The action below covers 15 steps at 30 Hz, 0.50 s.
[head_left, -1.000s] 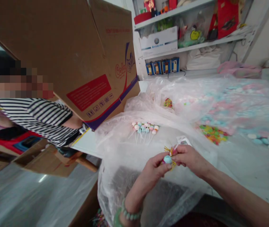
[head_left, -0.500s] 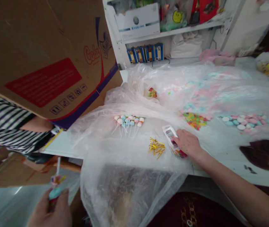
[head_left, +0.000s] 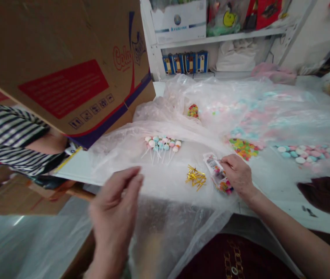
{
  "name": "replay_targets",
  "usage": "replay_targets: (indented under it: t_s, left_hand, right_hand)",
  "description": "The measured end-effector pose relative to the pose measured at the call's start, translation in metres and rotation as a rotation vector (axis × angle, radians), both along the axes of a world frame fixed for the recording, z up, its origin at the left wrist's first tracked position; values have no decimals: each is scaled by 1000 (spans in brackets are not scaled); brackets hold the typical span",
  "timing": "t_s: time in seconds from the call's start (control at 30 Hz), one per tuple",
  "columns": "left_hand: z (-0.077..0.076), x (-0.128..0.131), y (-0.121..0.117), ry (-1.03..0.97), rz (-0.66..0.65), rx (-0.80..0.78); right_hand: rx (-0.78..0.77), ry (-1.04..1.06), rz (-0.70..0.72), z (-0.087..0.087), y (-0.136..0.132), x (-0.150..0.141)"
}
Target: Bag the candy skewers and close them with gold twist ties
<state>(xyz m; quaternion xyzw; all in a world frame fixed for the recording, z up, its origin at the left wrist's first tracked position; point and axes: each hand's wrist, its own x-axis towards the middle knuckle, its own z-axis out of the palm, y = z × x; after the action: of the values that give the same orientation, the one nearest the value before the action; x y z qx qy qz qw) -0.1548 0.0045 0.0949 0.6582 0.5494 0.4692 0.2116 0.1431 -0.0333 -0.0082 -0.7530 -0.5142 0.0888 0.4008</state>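
Observation:
My left hand [head_left: 114, 213] is raised over the front left edge of the table, slightly blurred. Its thumb and fingertips come together, and I see nothing between them. On the table my right hand [head_left: 237, 174] pinches the edge of a small clear printed plastic bag [head_left: 219, 172], the top one of a pile with colourful print. Gold twist ties [head_left: 195, 178] lie in a loose heap just left of the bags. Further left is a row of candy lollipops [head_left: 163, 144] on white sticks, with pink, white and blue round tops.
A large cardboard box [head_left: 74, 69] stands at the left, beside a person in a striped top [head_left: 11, 135]. Clear plastic sheeting [head_left: 118, 143] covers much of the table. Gummy candies [head_left: 244, 149], pastel round candies [head_left: 303, 153] and dark cloth [head_left: 324, 193] lie to the right.
My left hand has come up and right from low on the left; the wrapped lollipop it held is no longer in it. My right hand has shifted its fingers on the bag, lifting its edge.

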Motion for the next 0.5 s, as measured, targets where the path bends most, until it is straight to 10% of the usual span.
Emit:
replay_targets:
  t_s: [0.13,0.27,0.5]
  left_hand:
    - [-32,85,4,-441,-353,-608]
    - [-72,100,13,-687,-446,-843]
    - [-85,55,26,-981,-193,-835]
  right_hand:
    - [71,788,115,24,15,-40]
    - [-56,1103,299,34,37,-74]
    - [-413,61,518,17,109,-102]
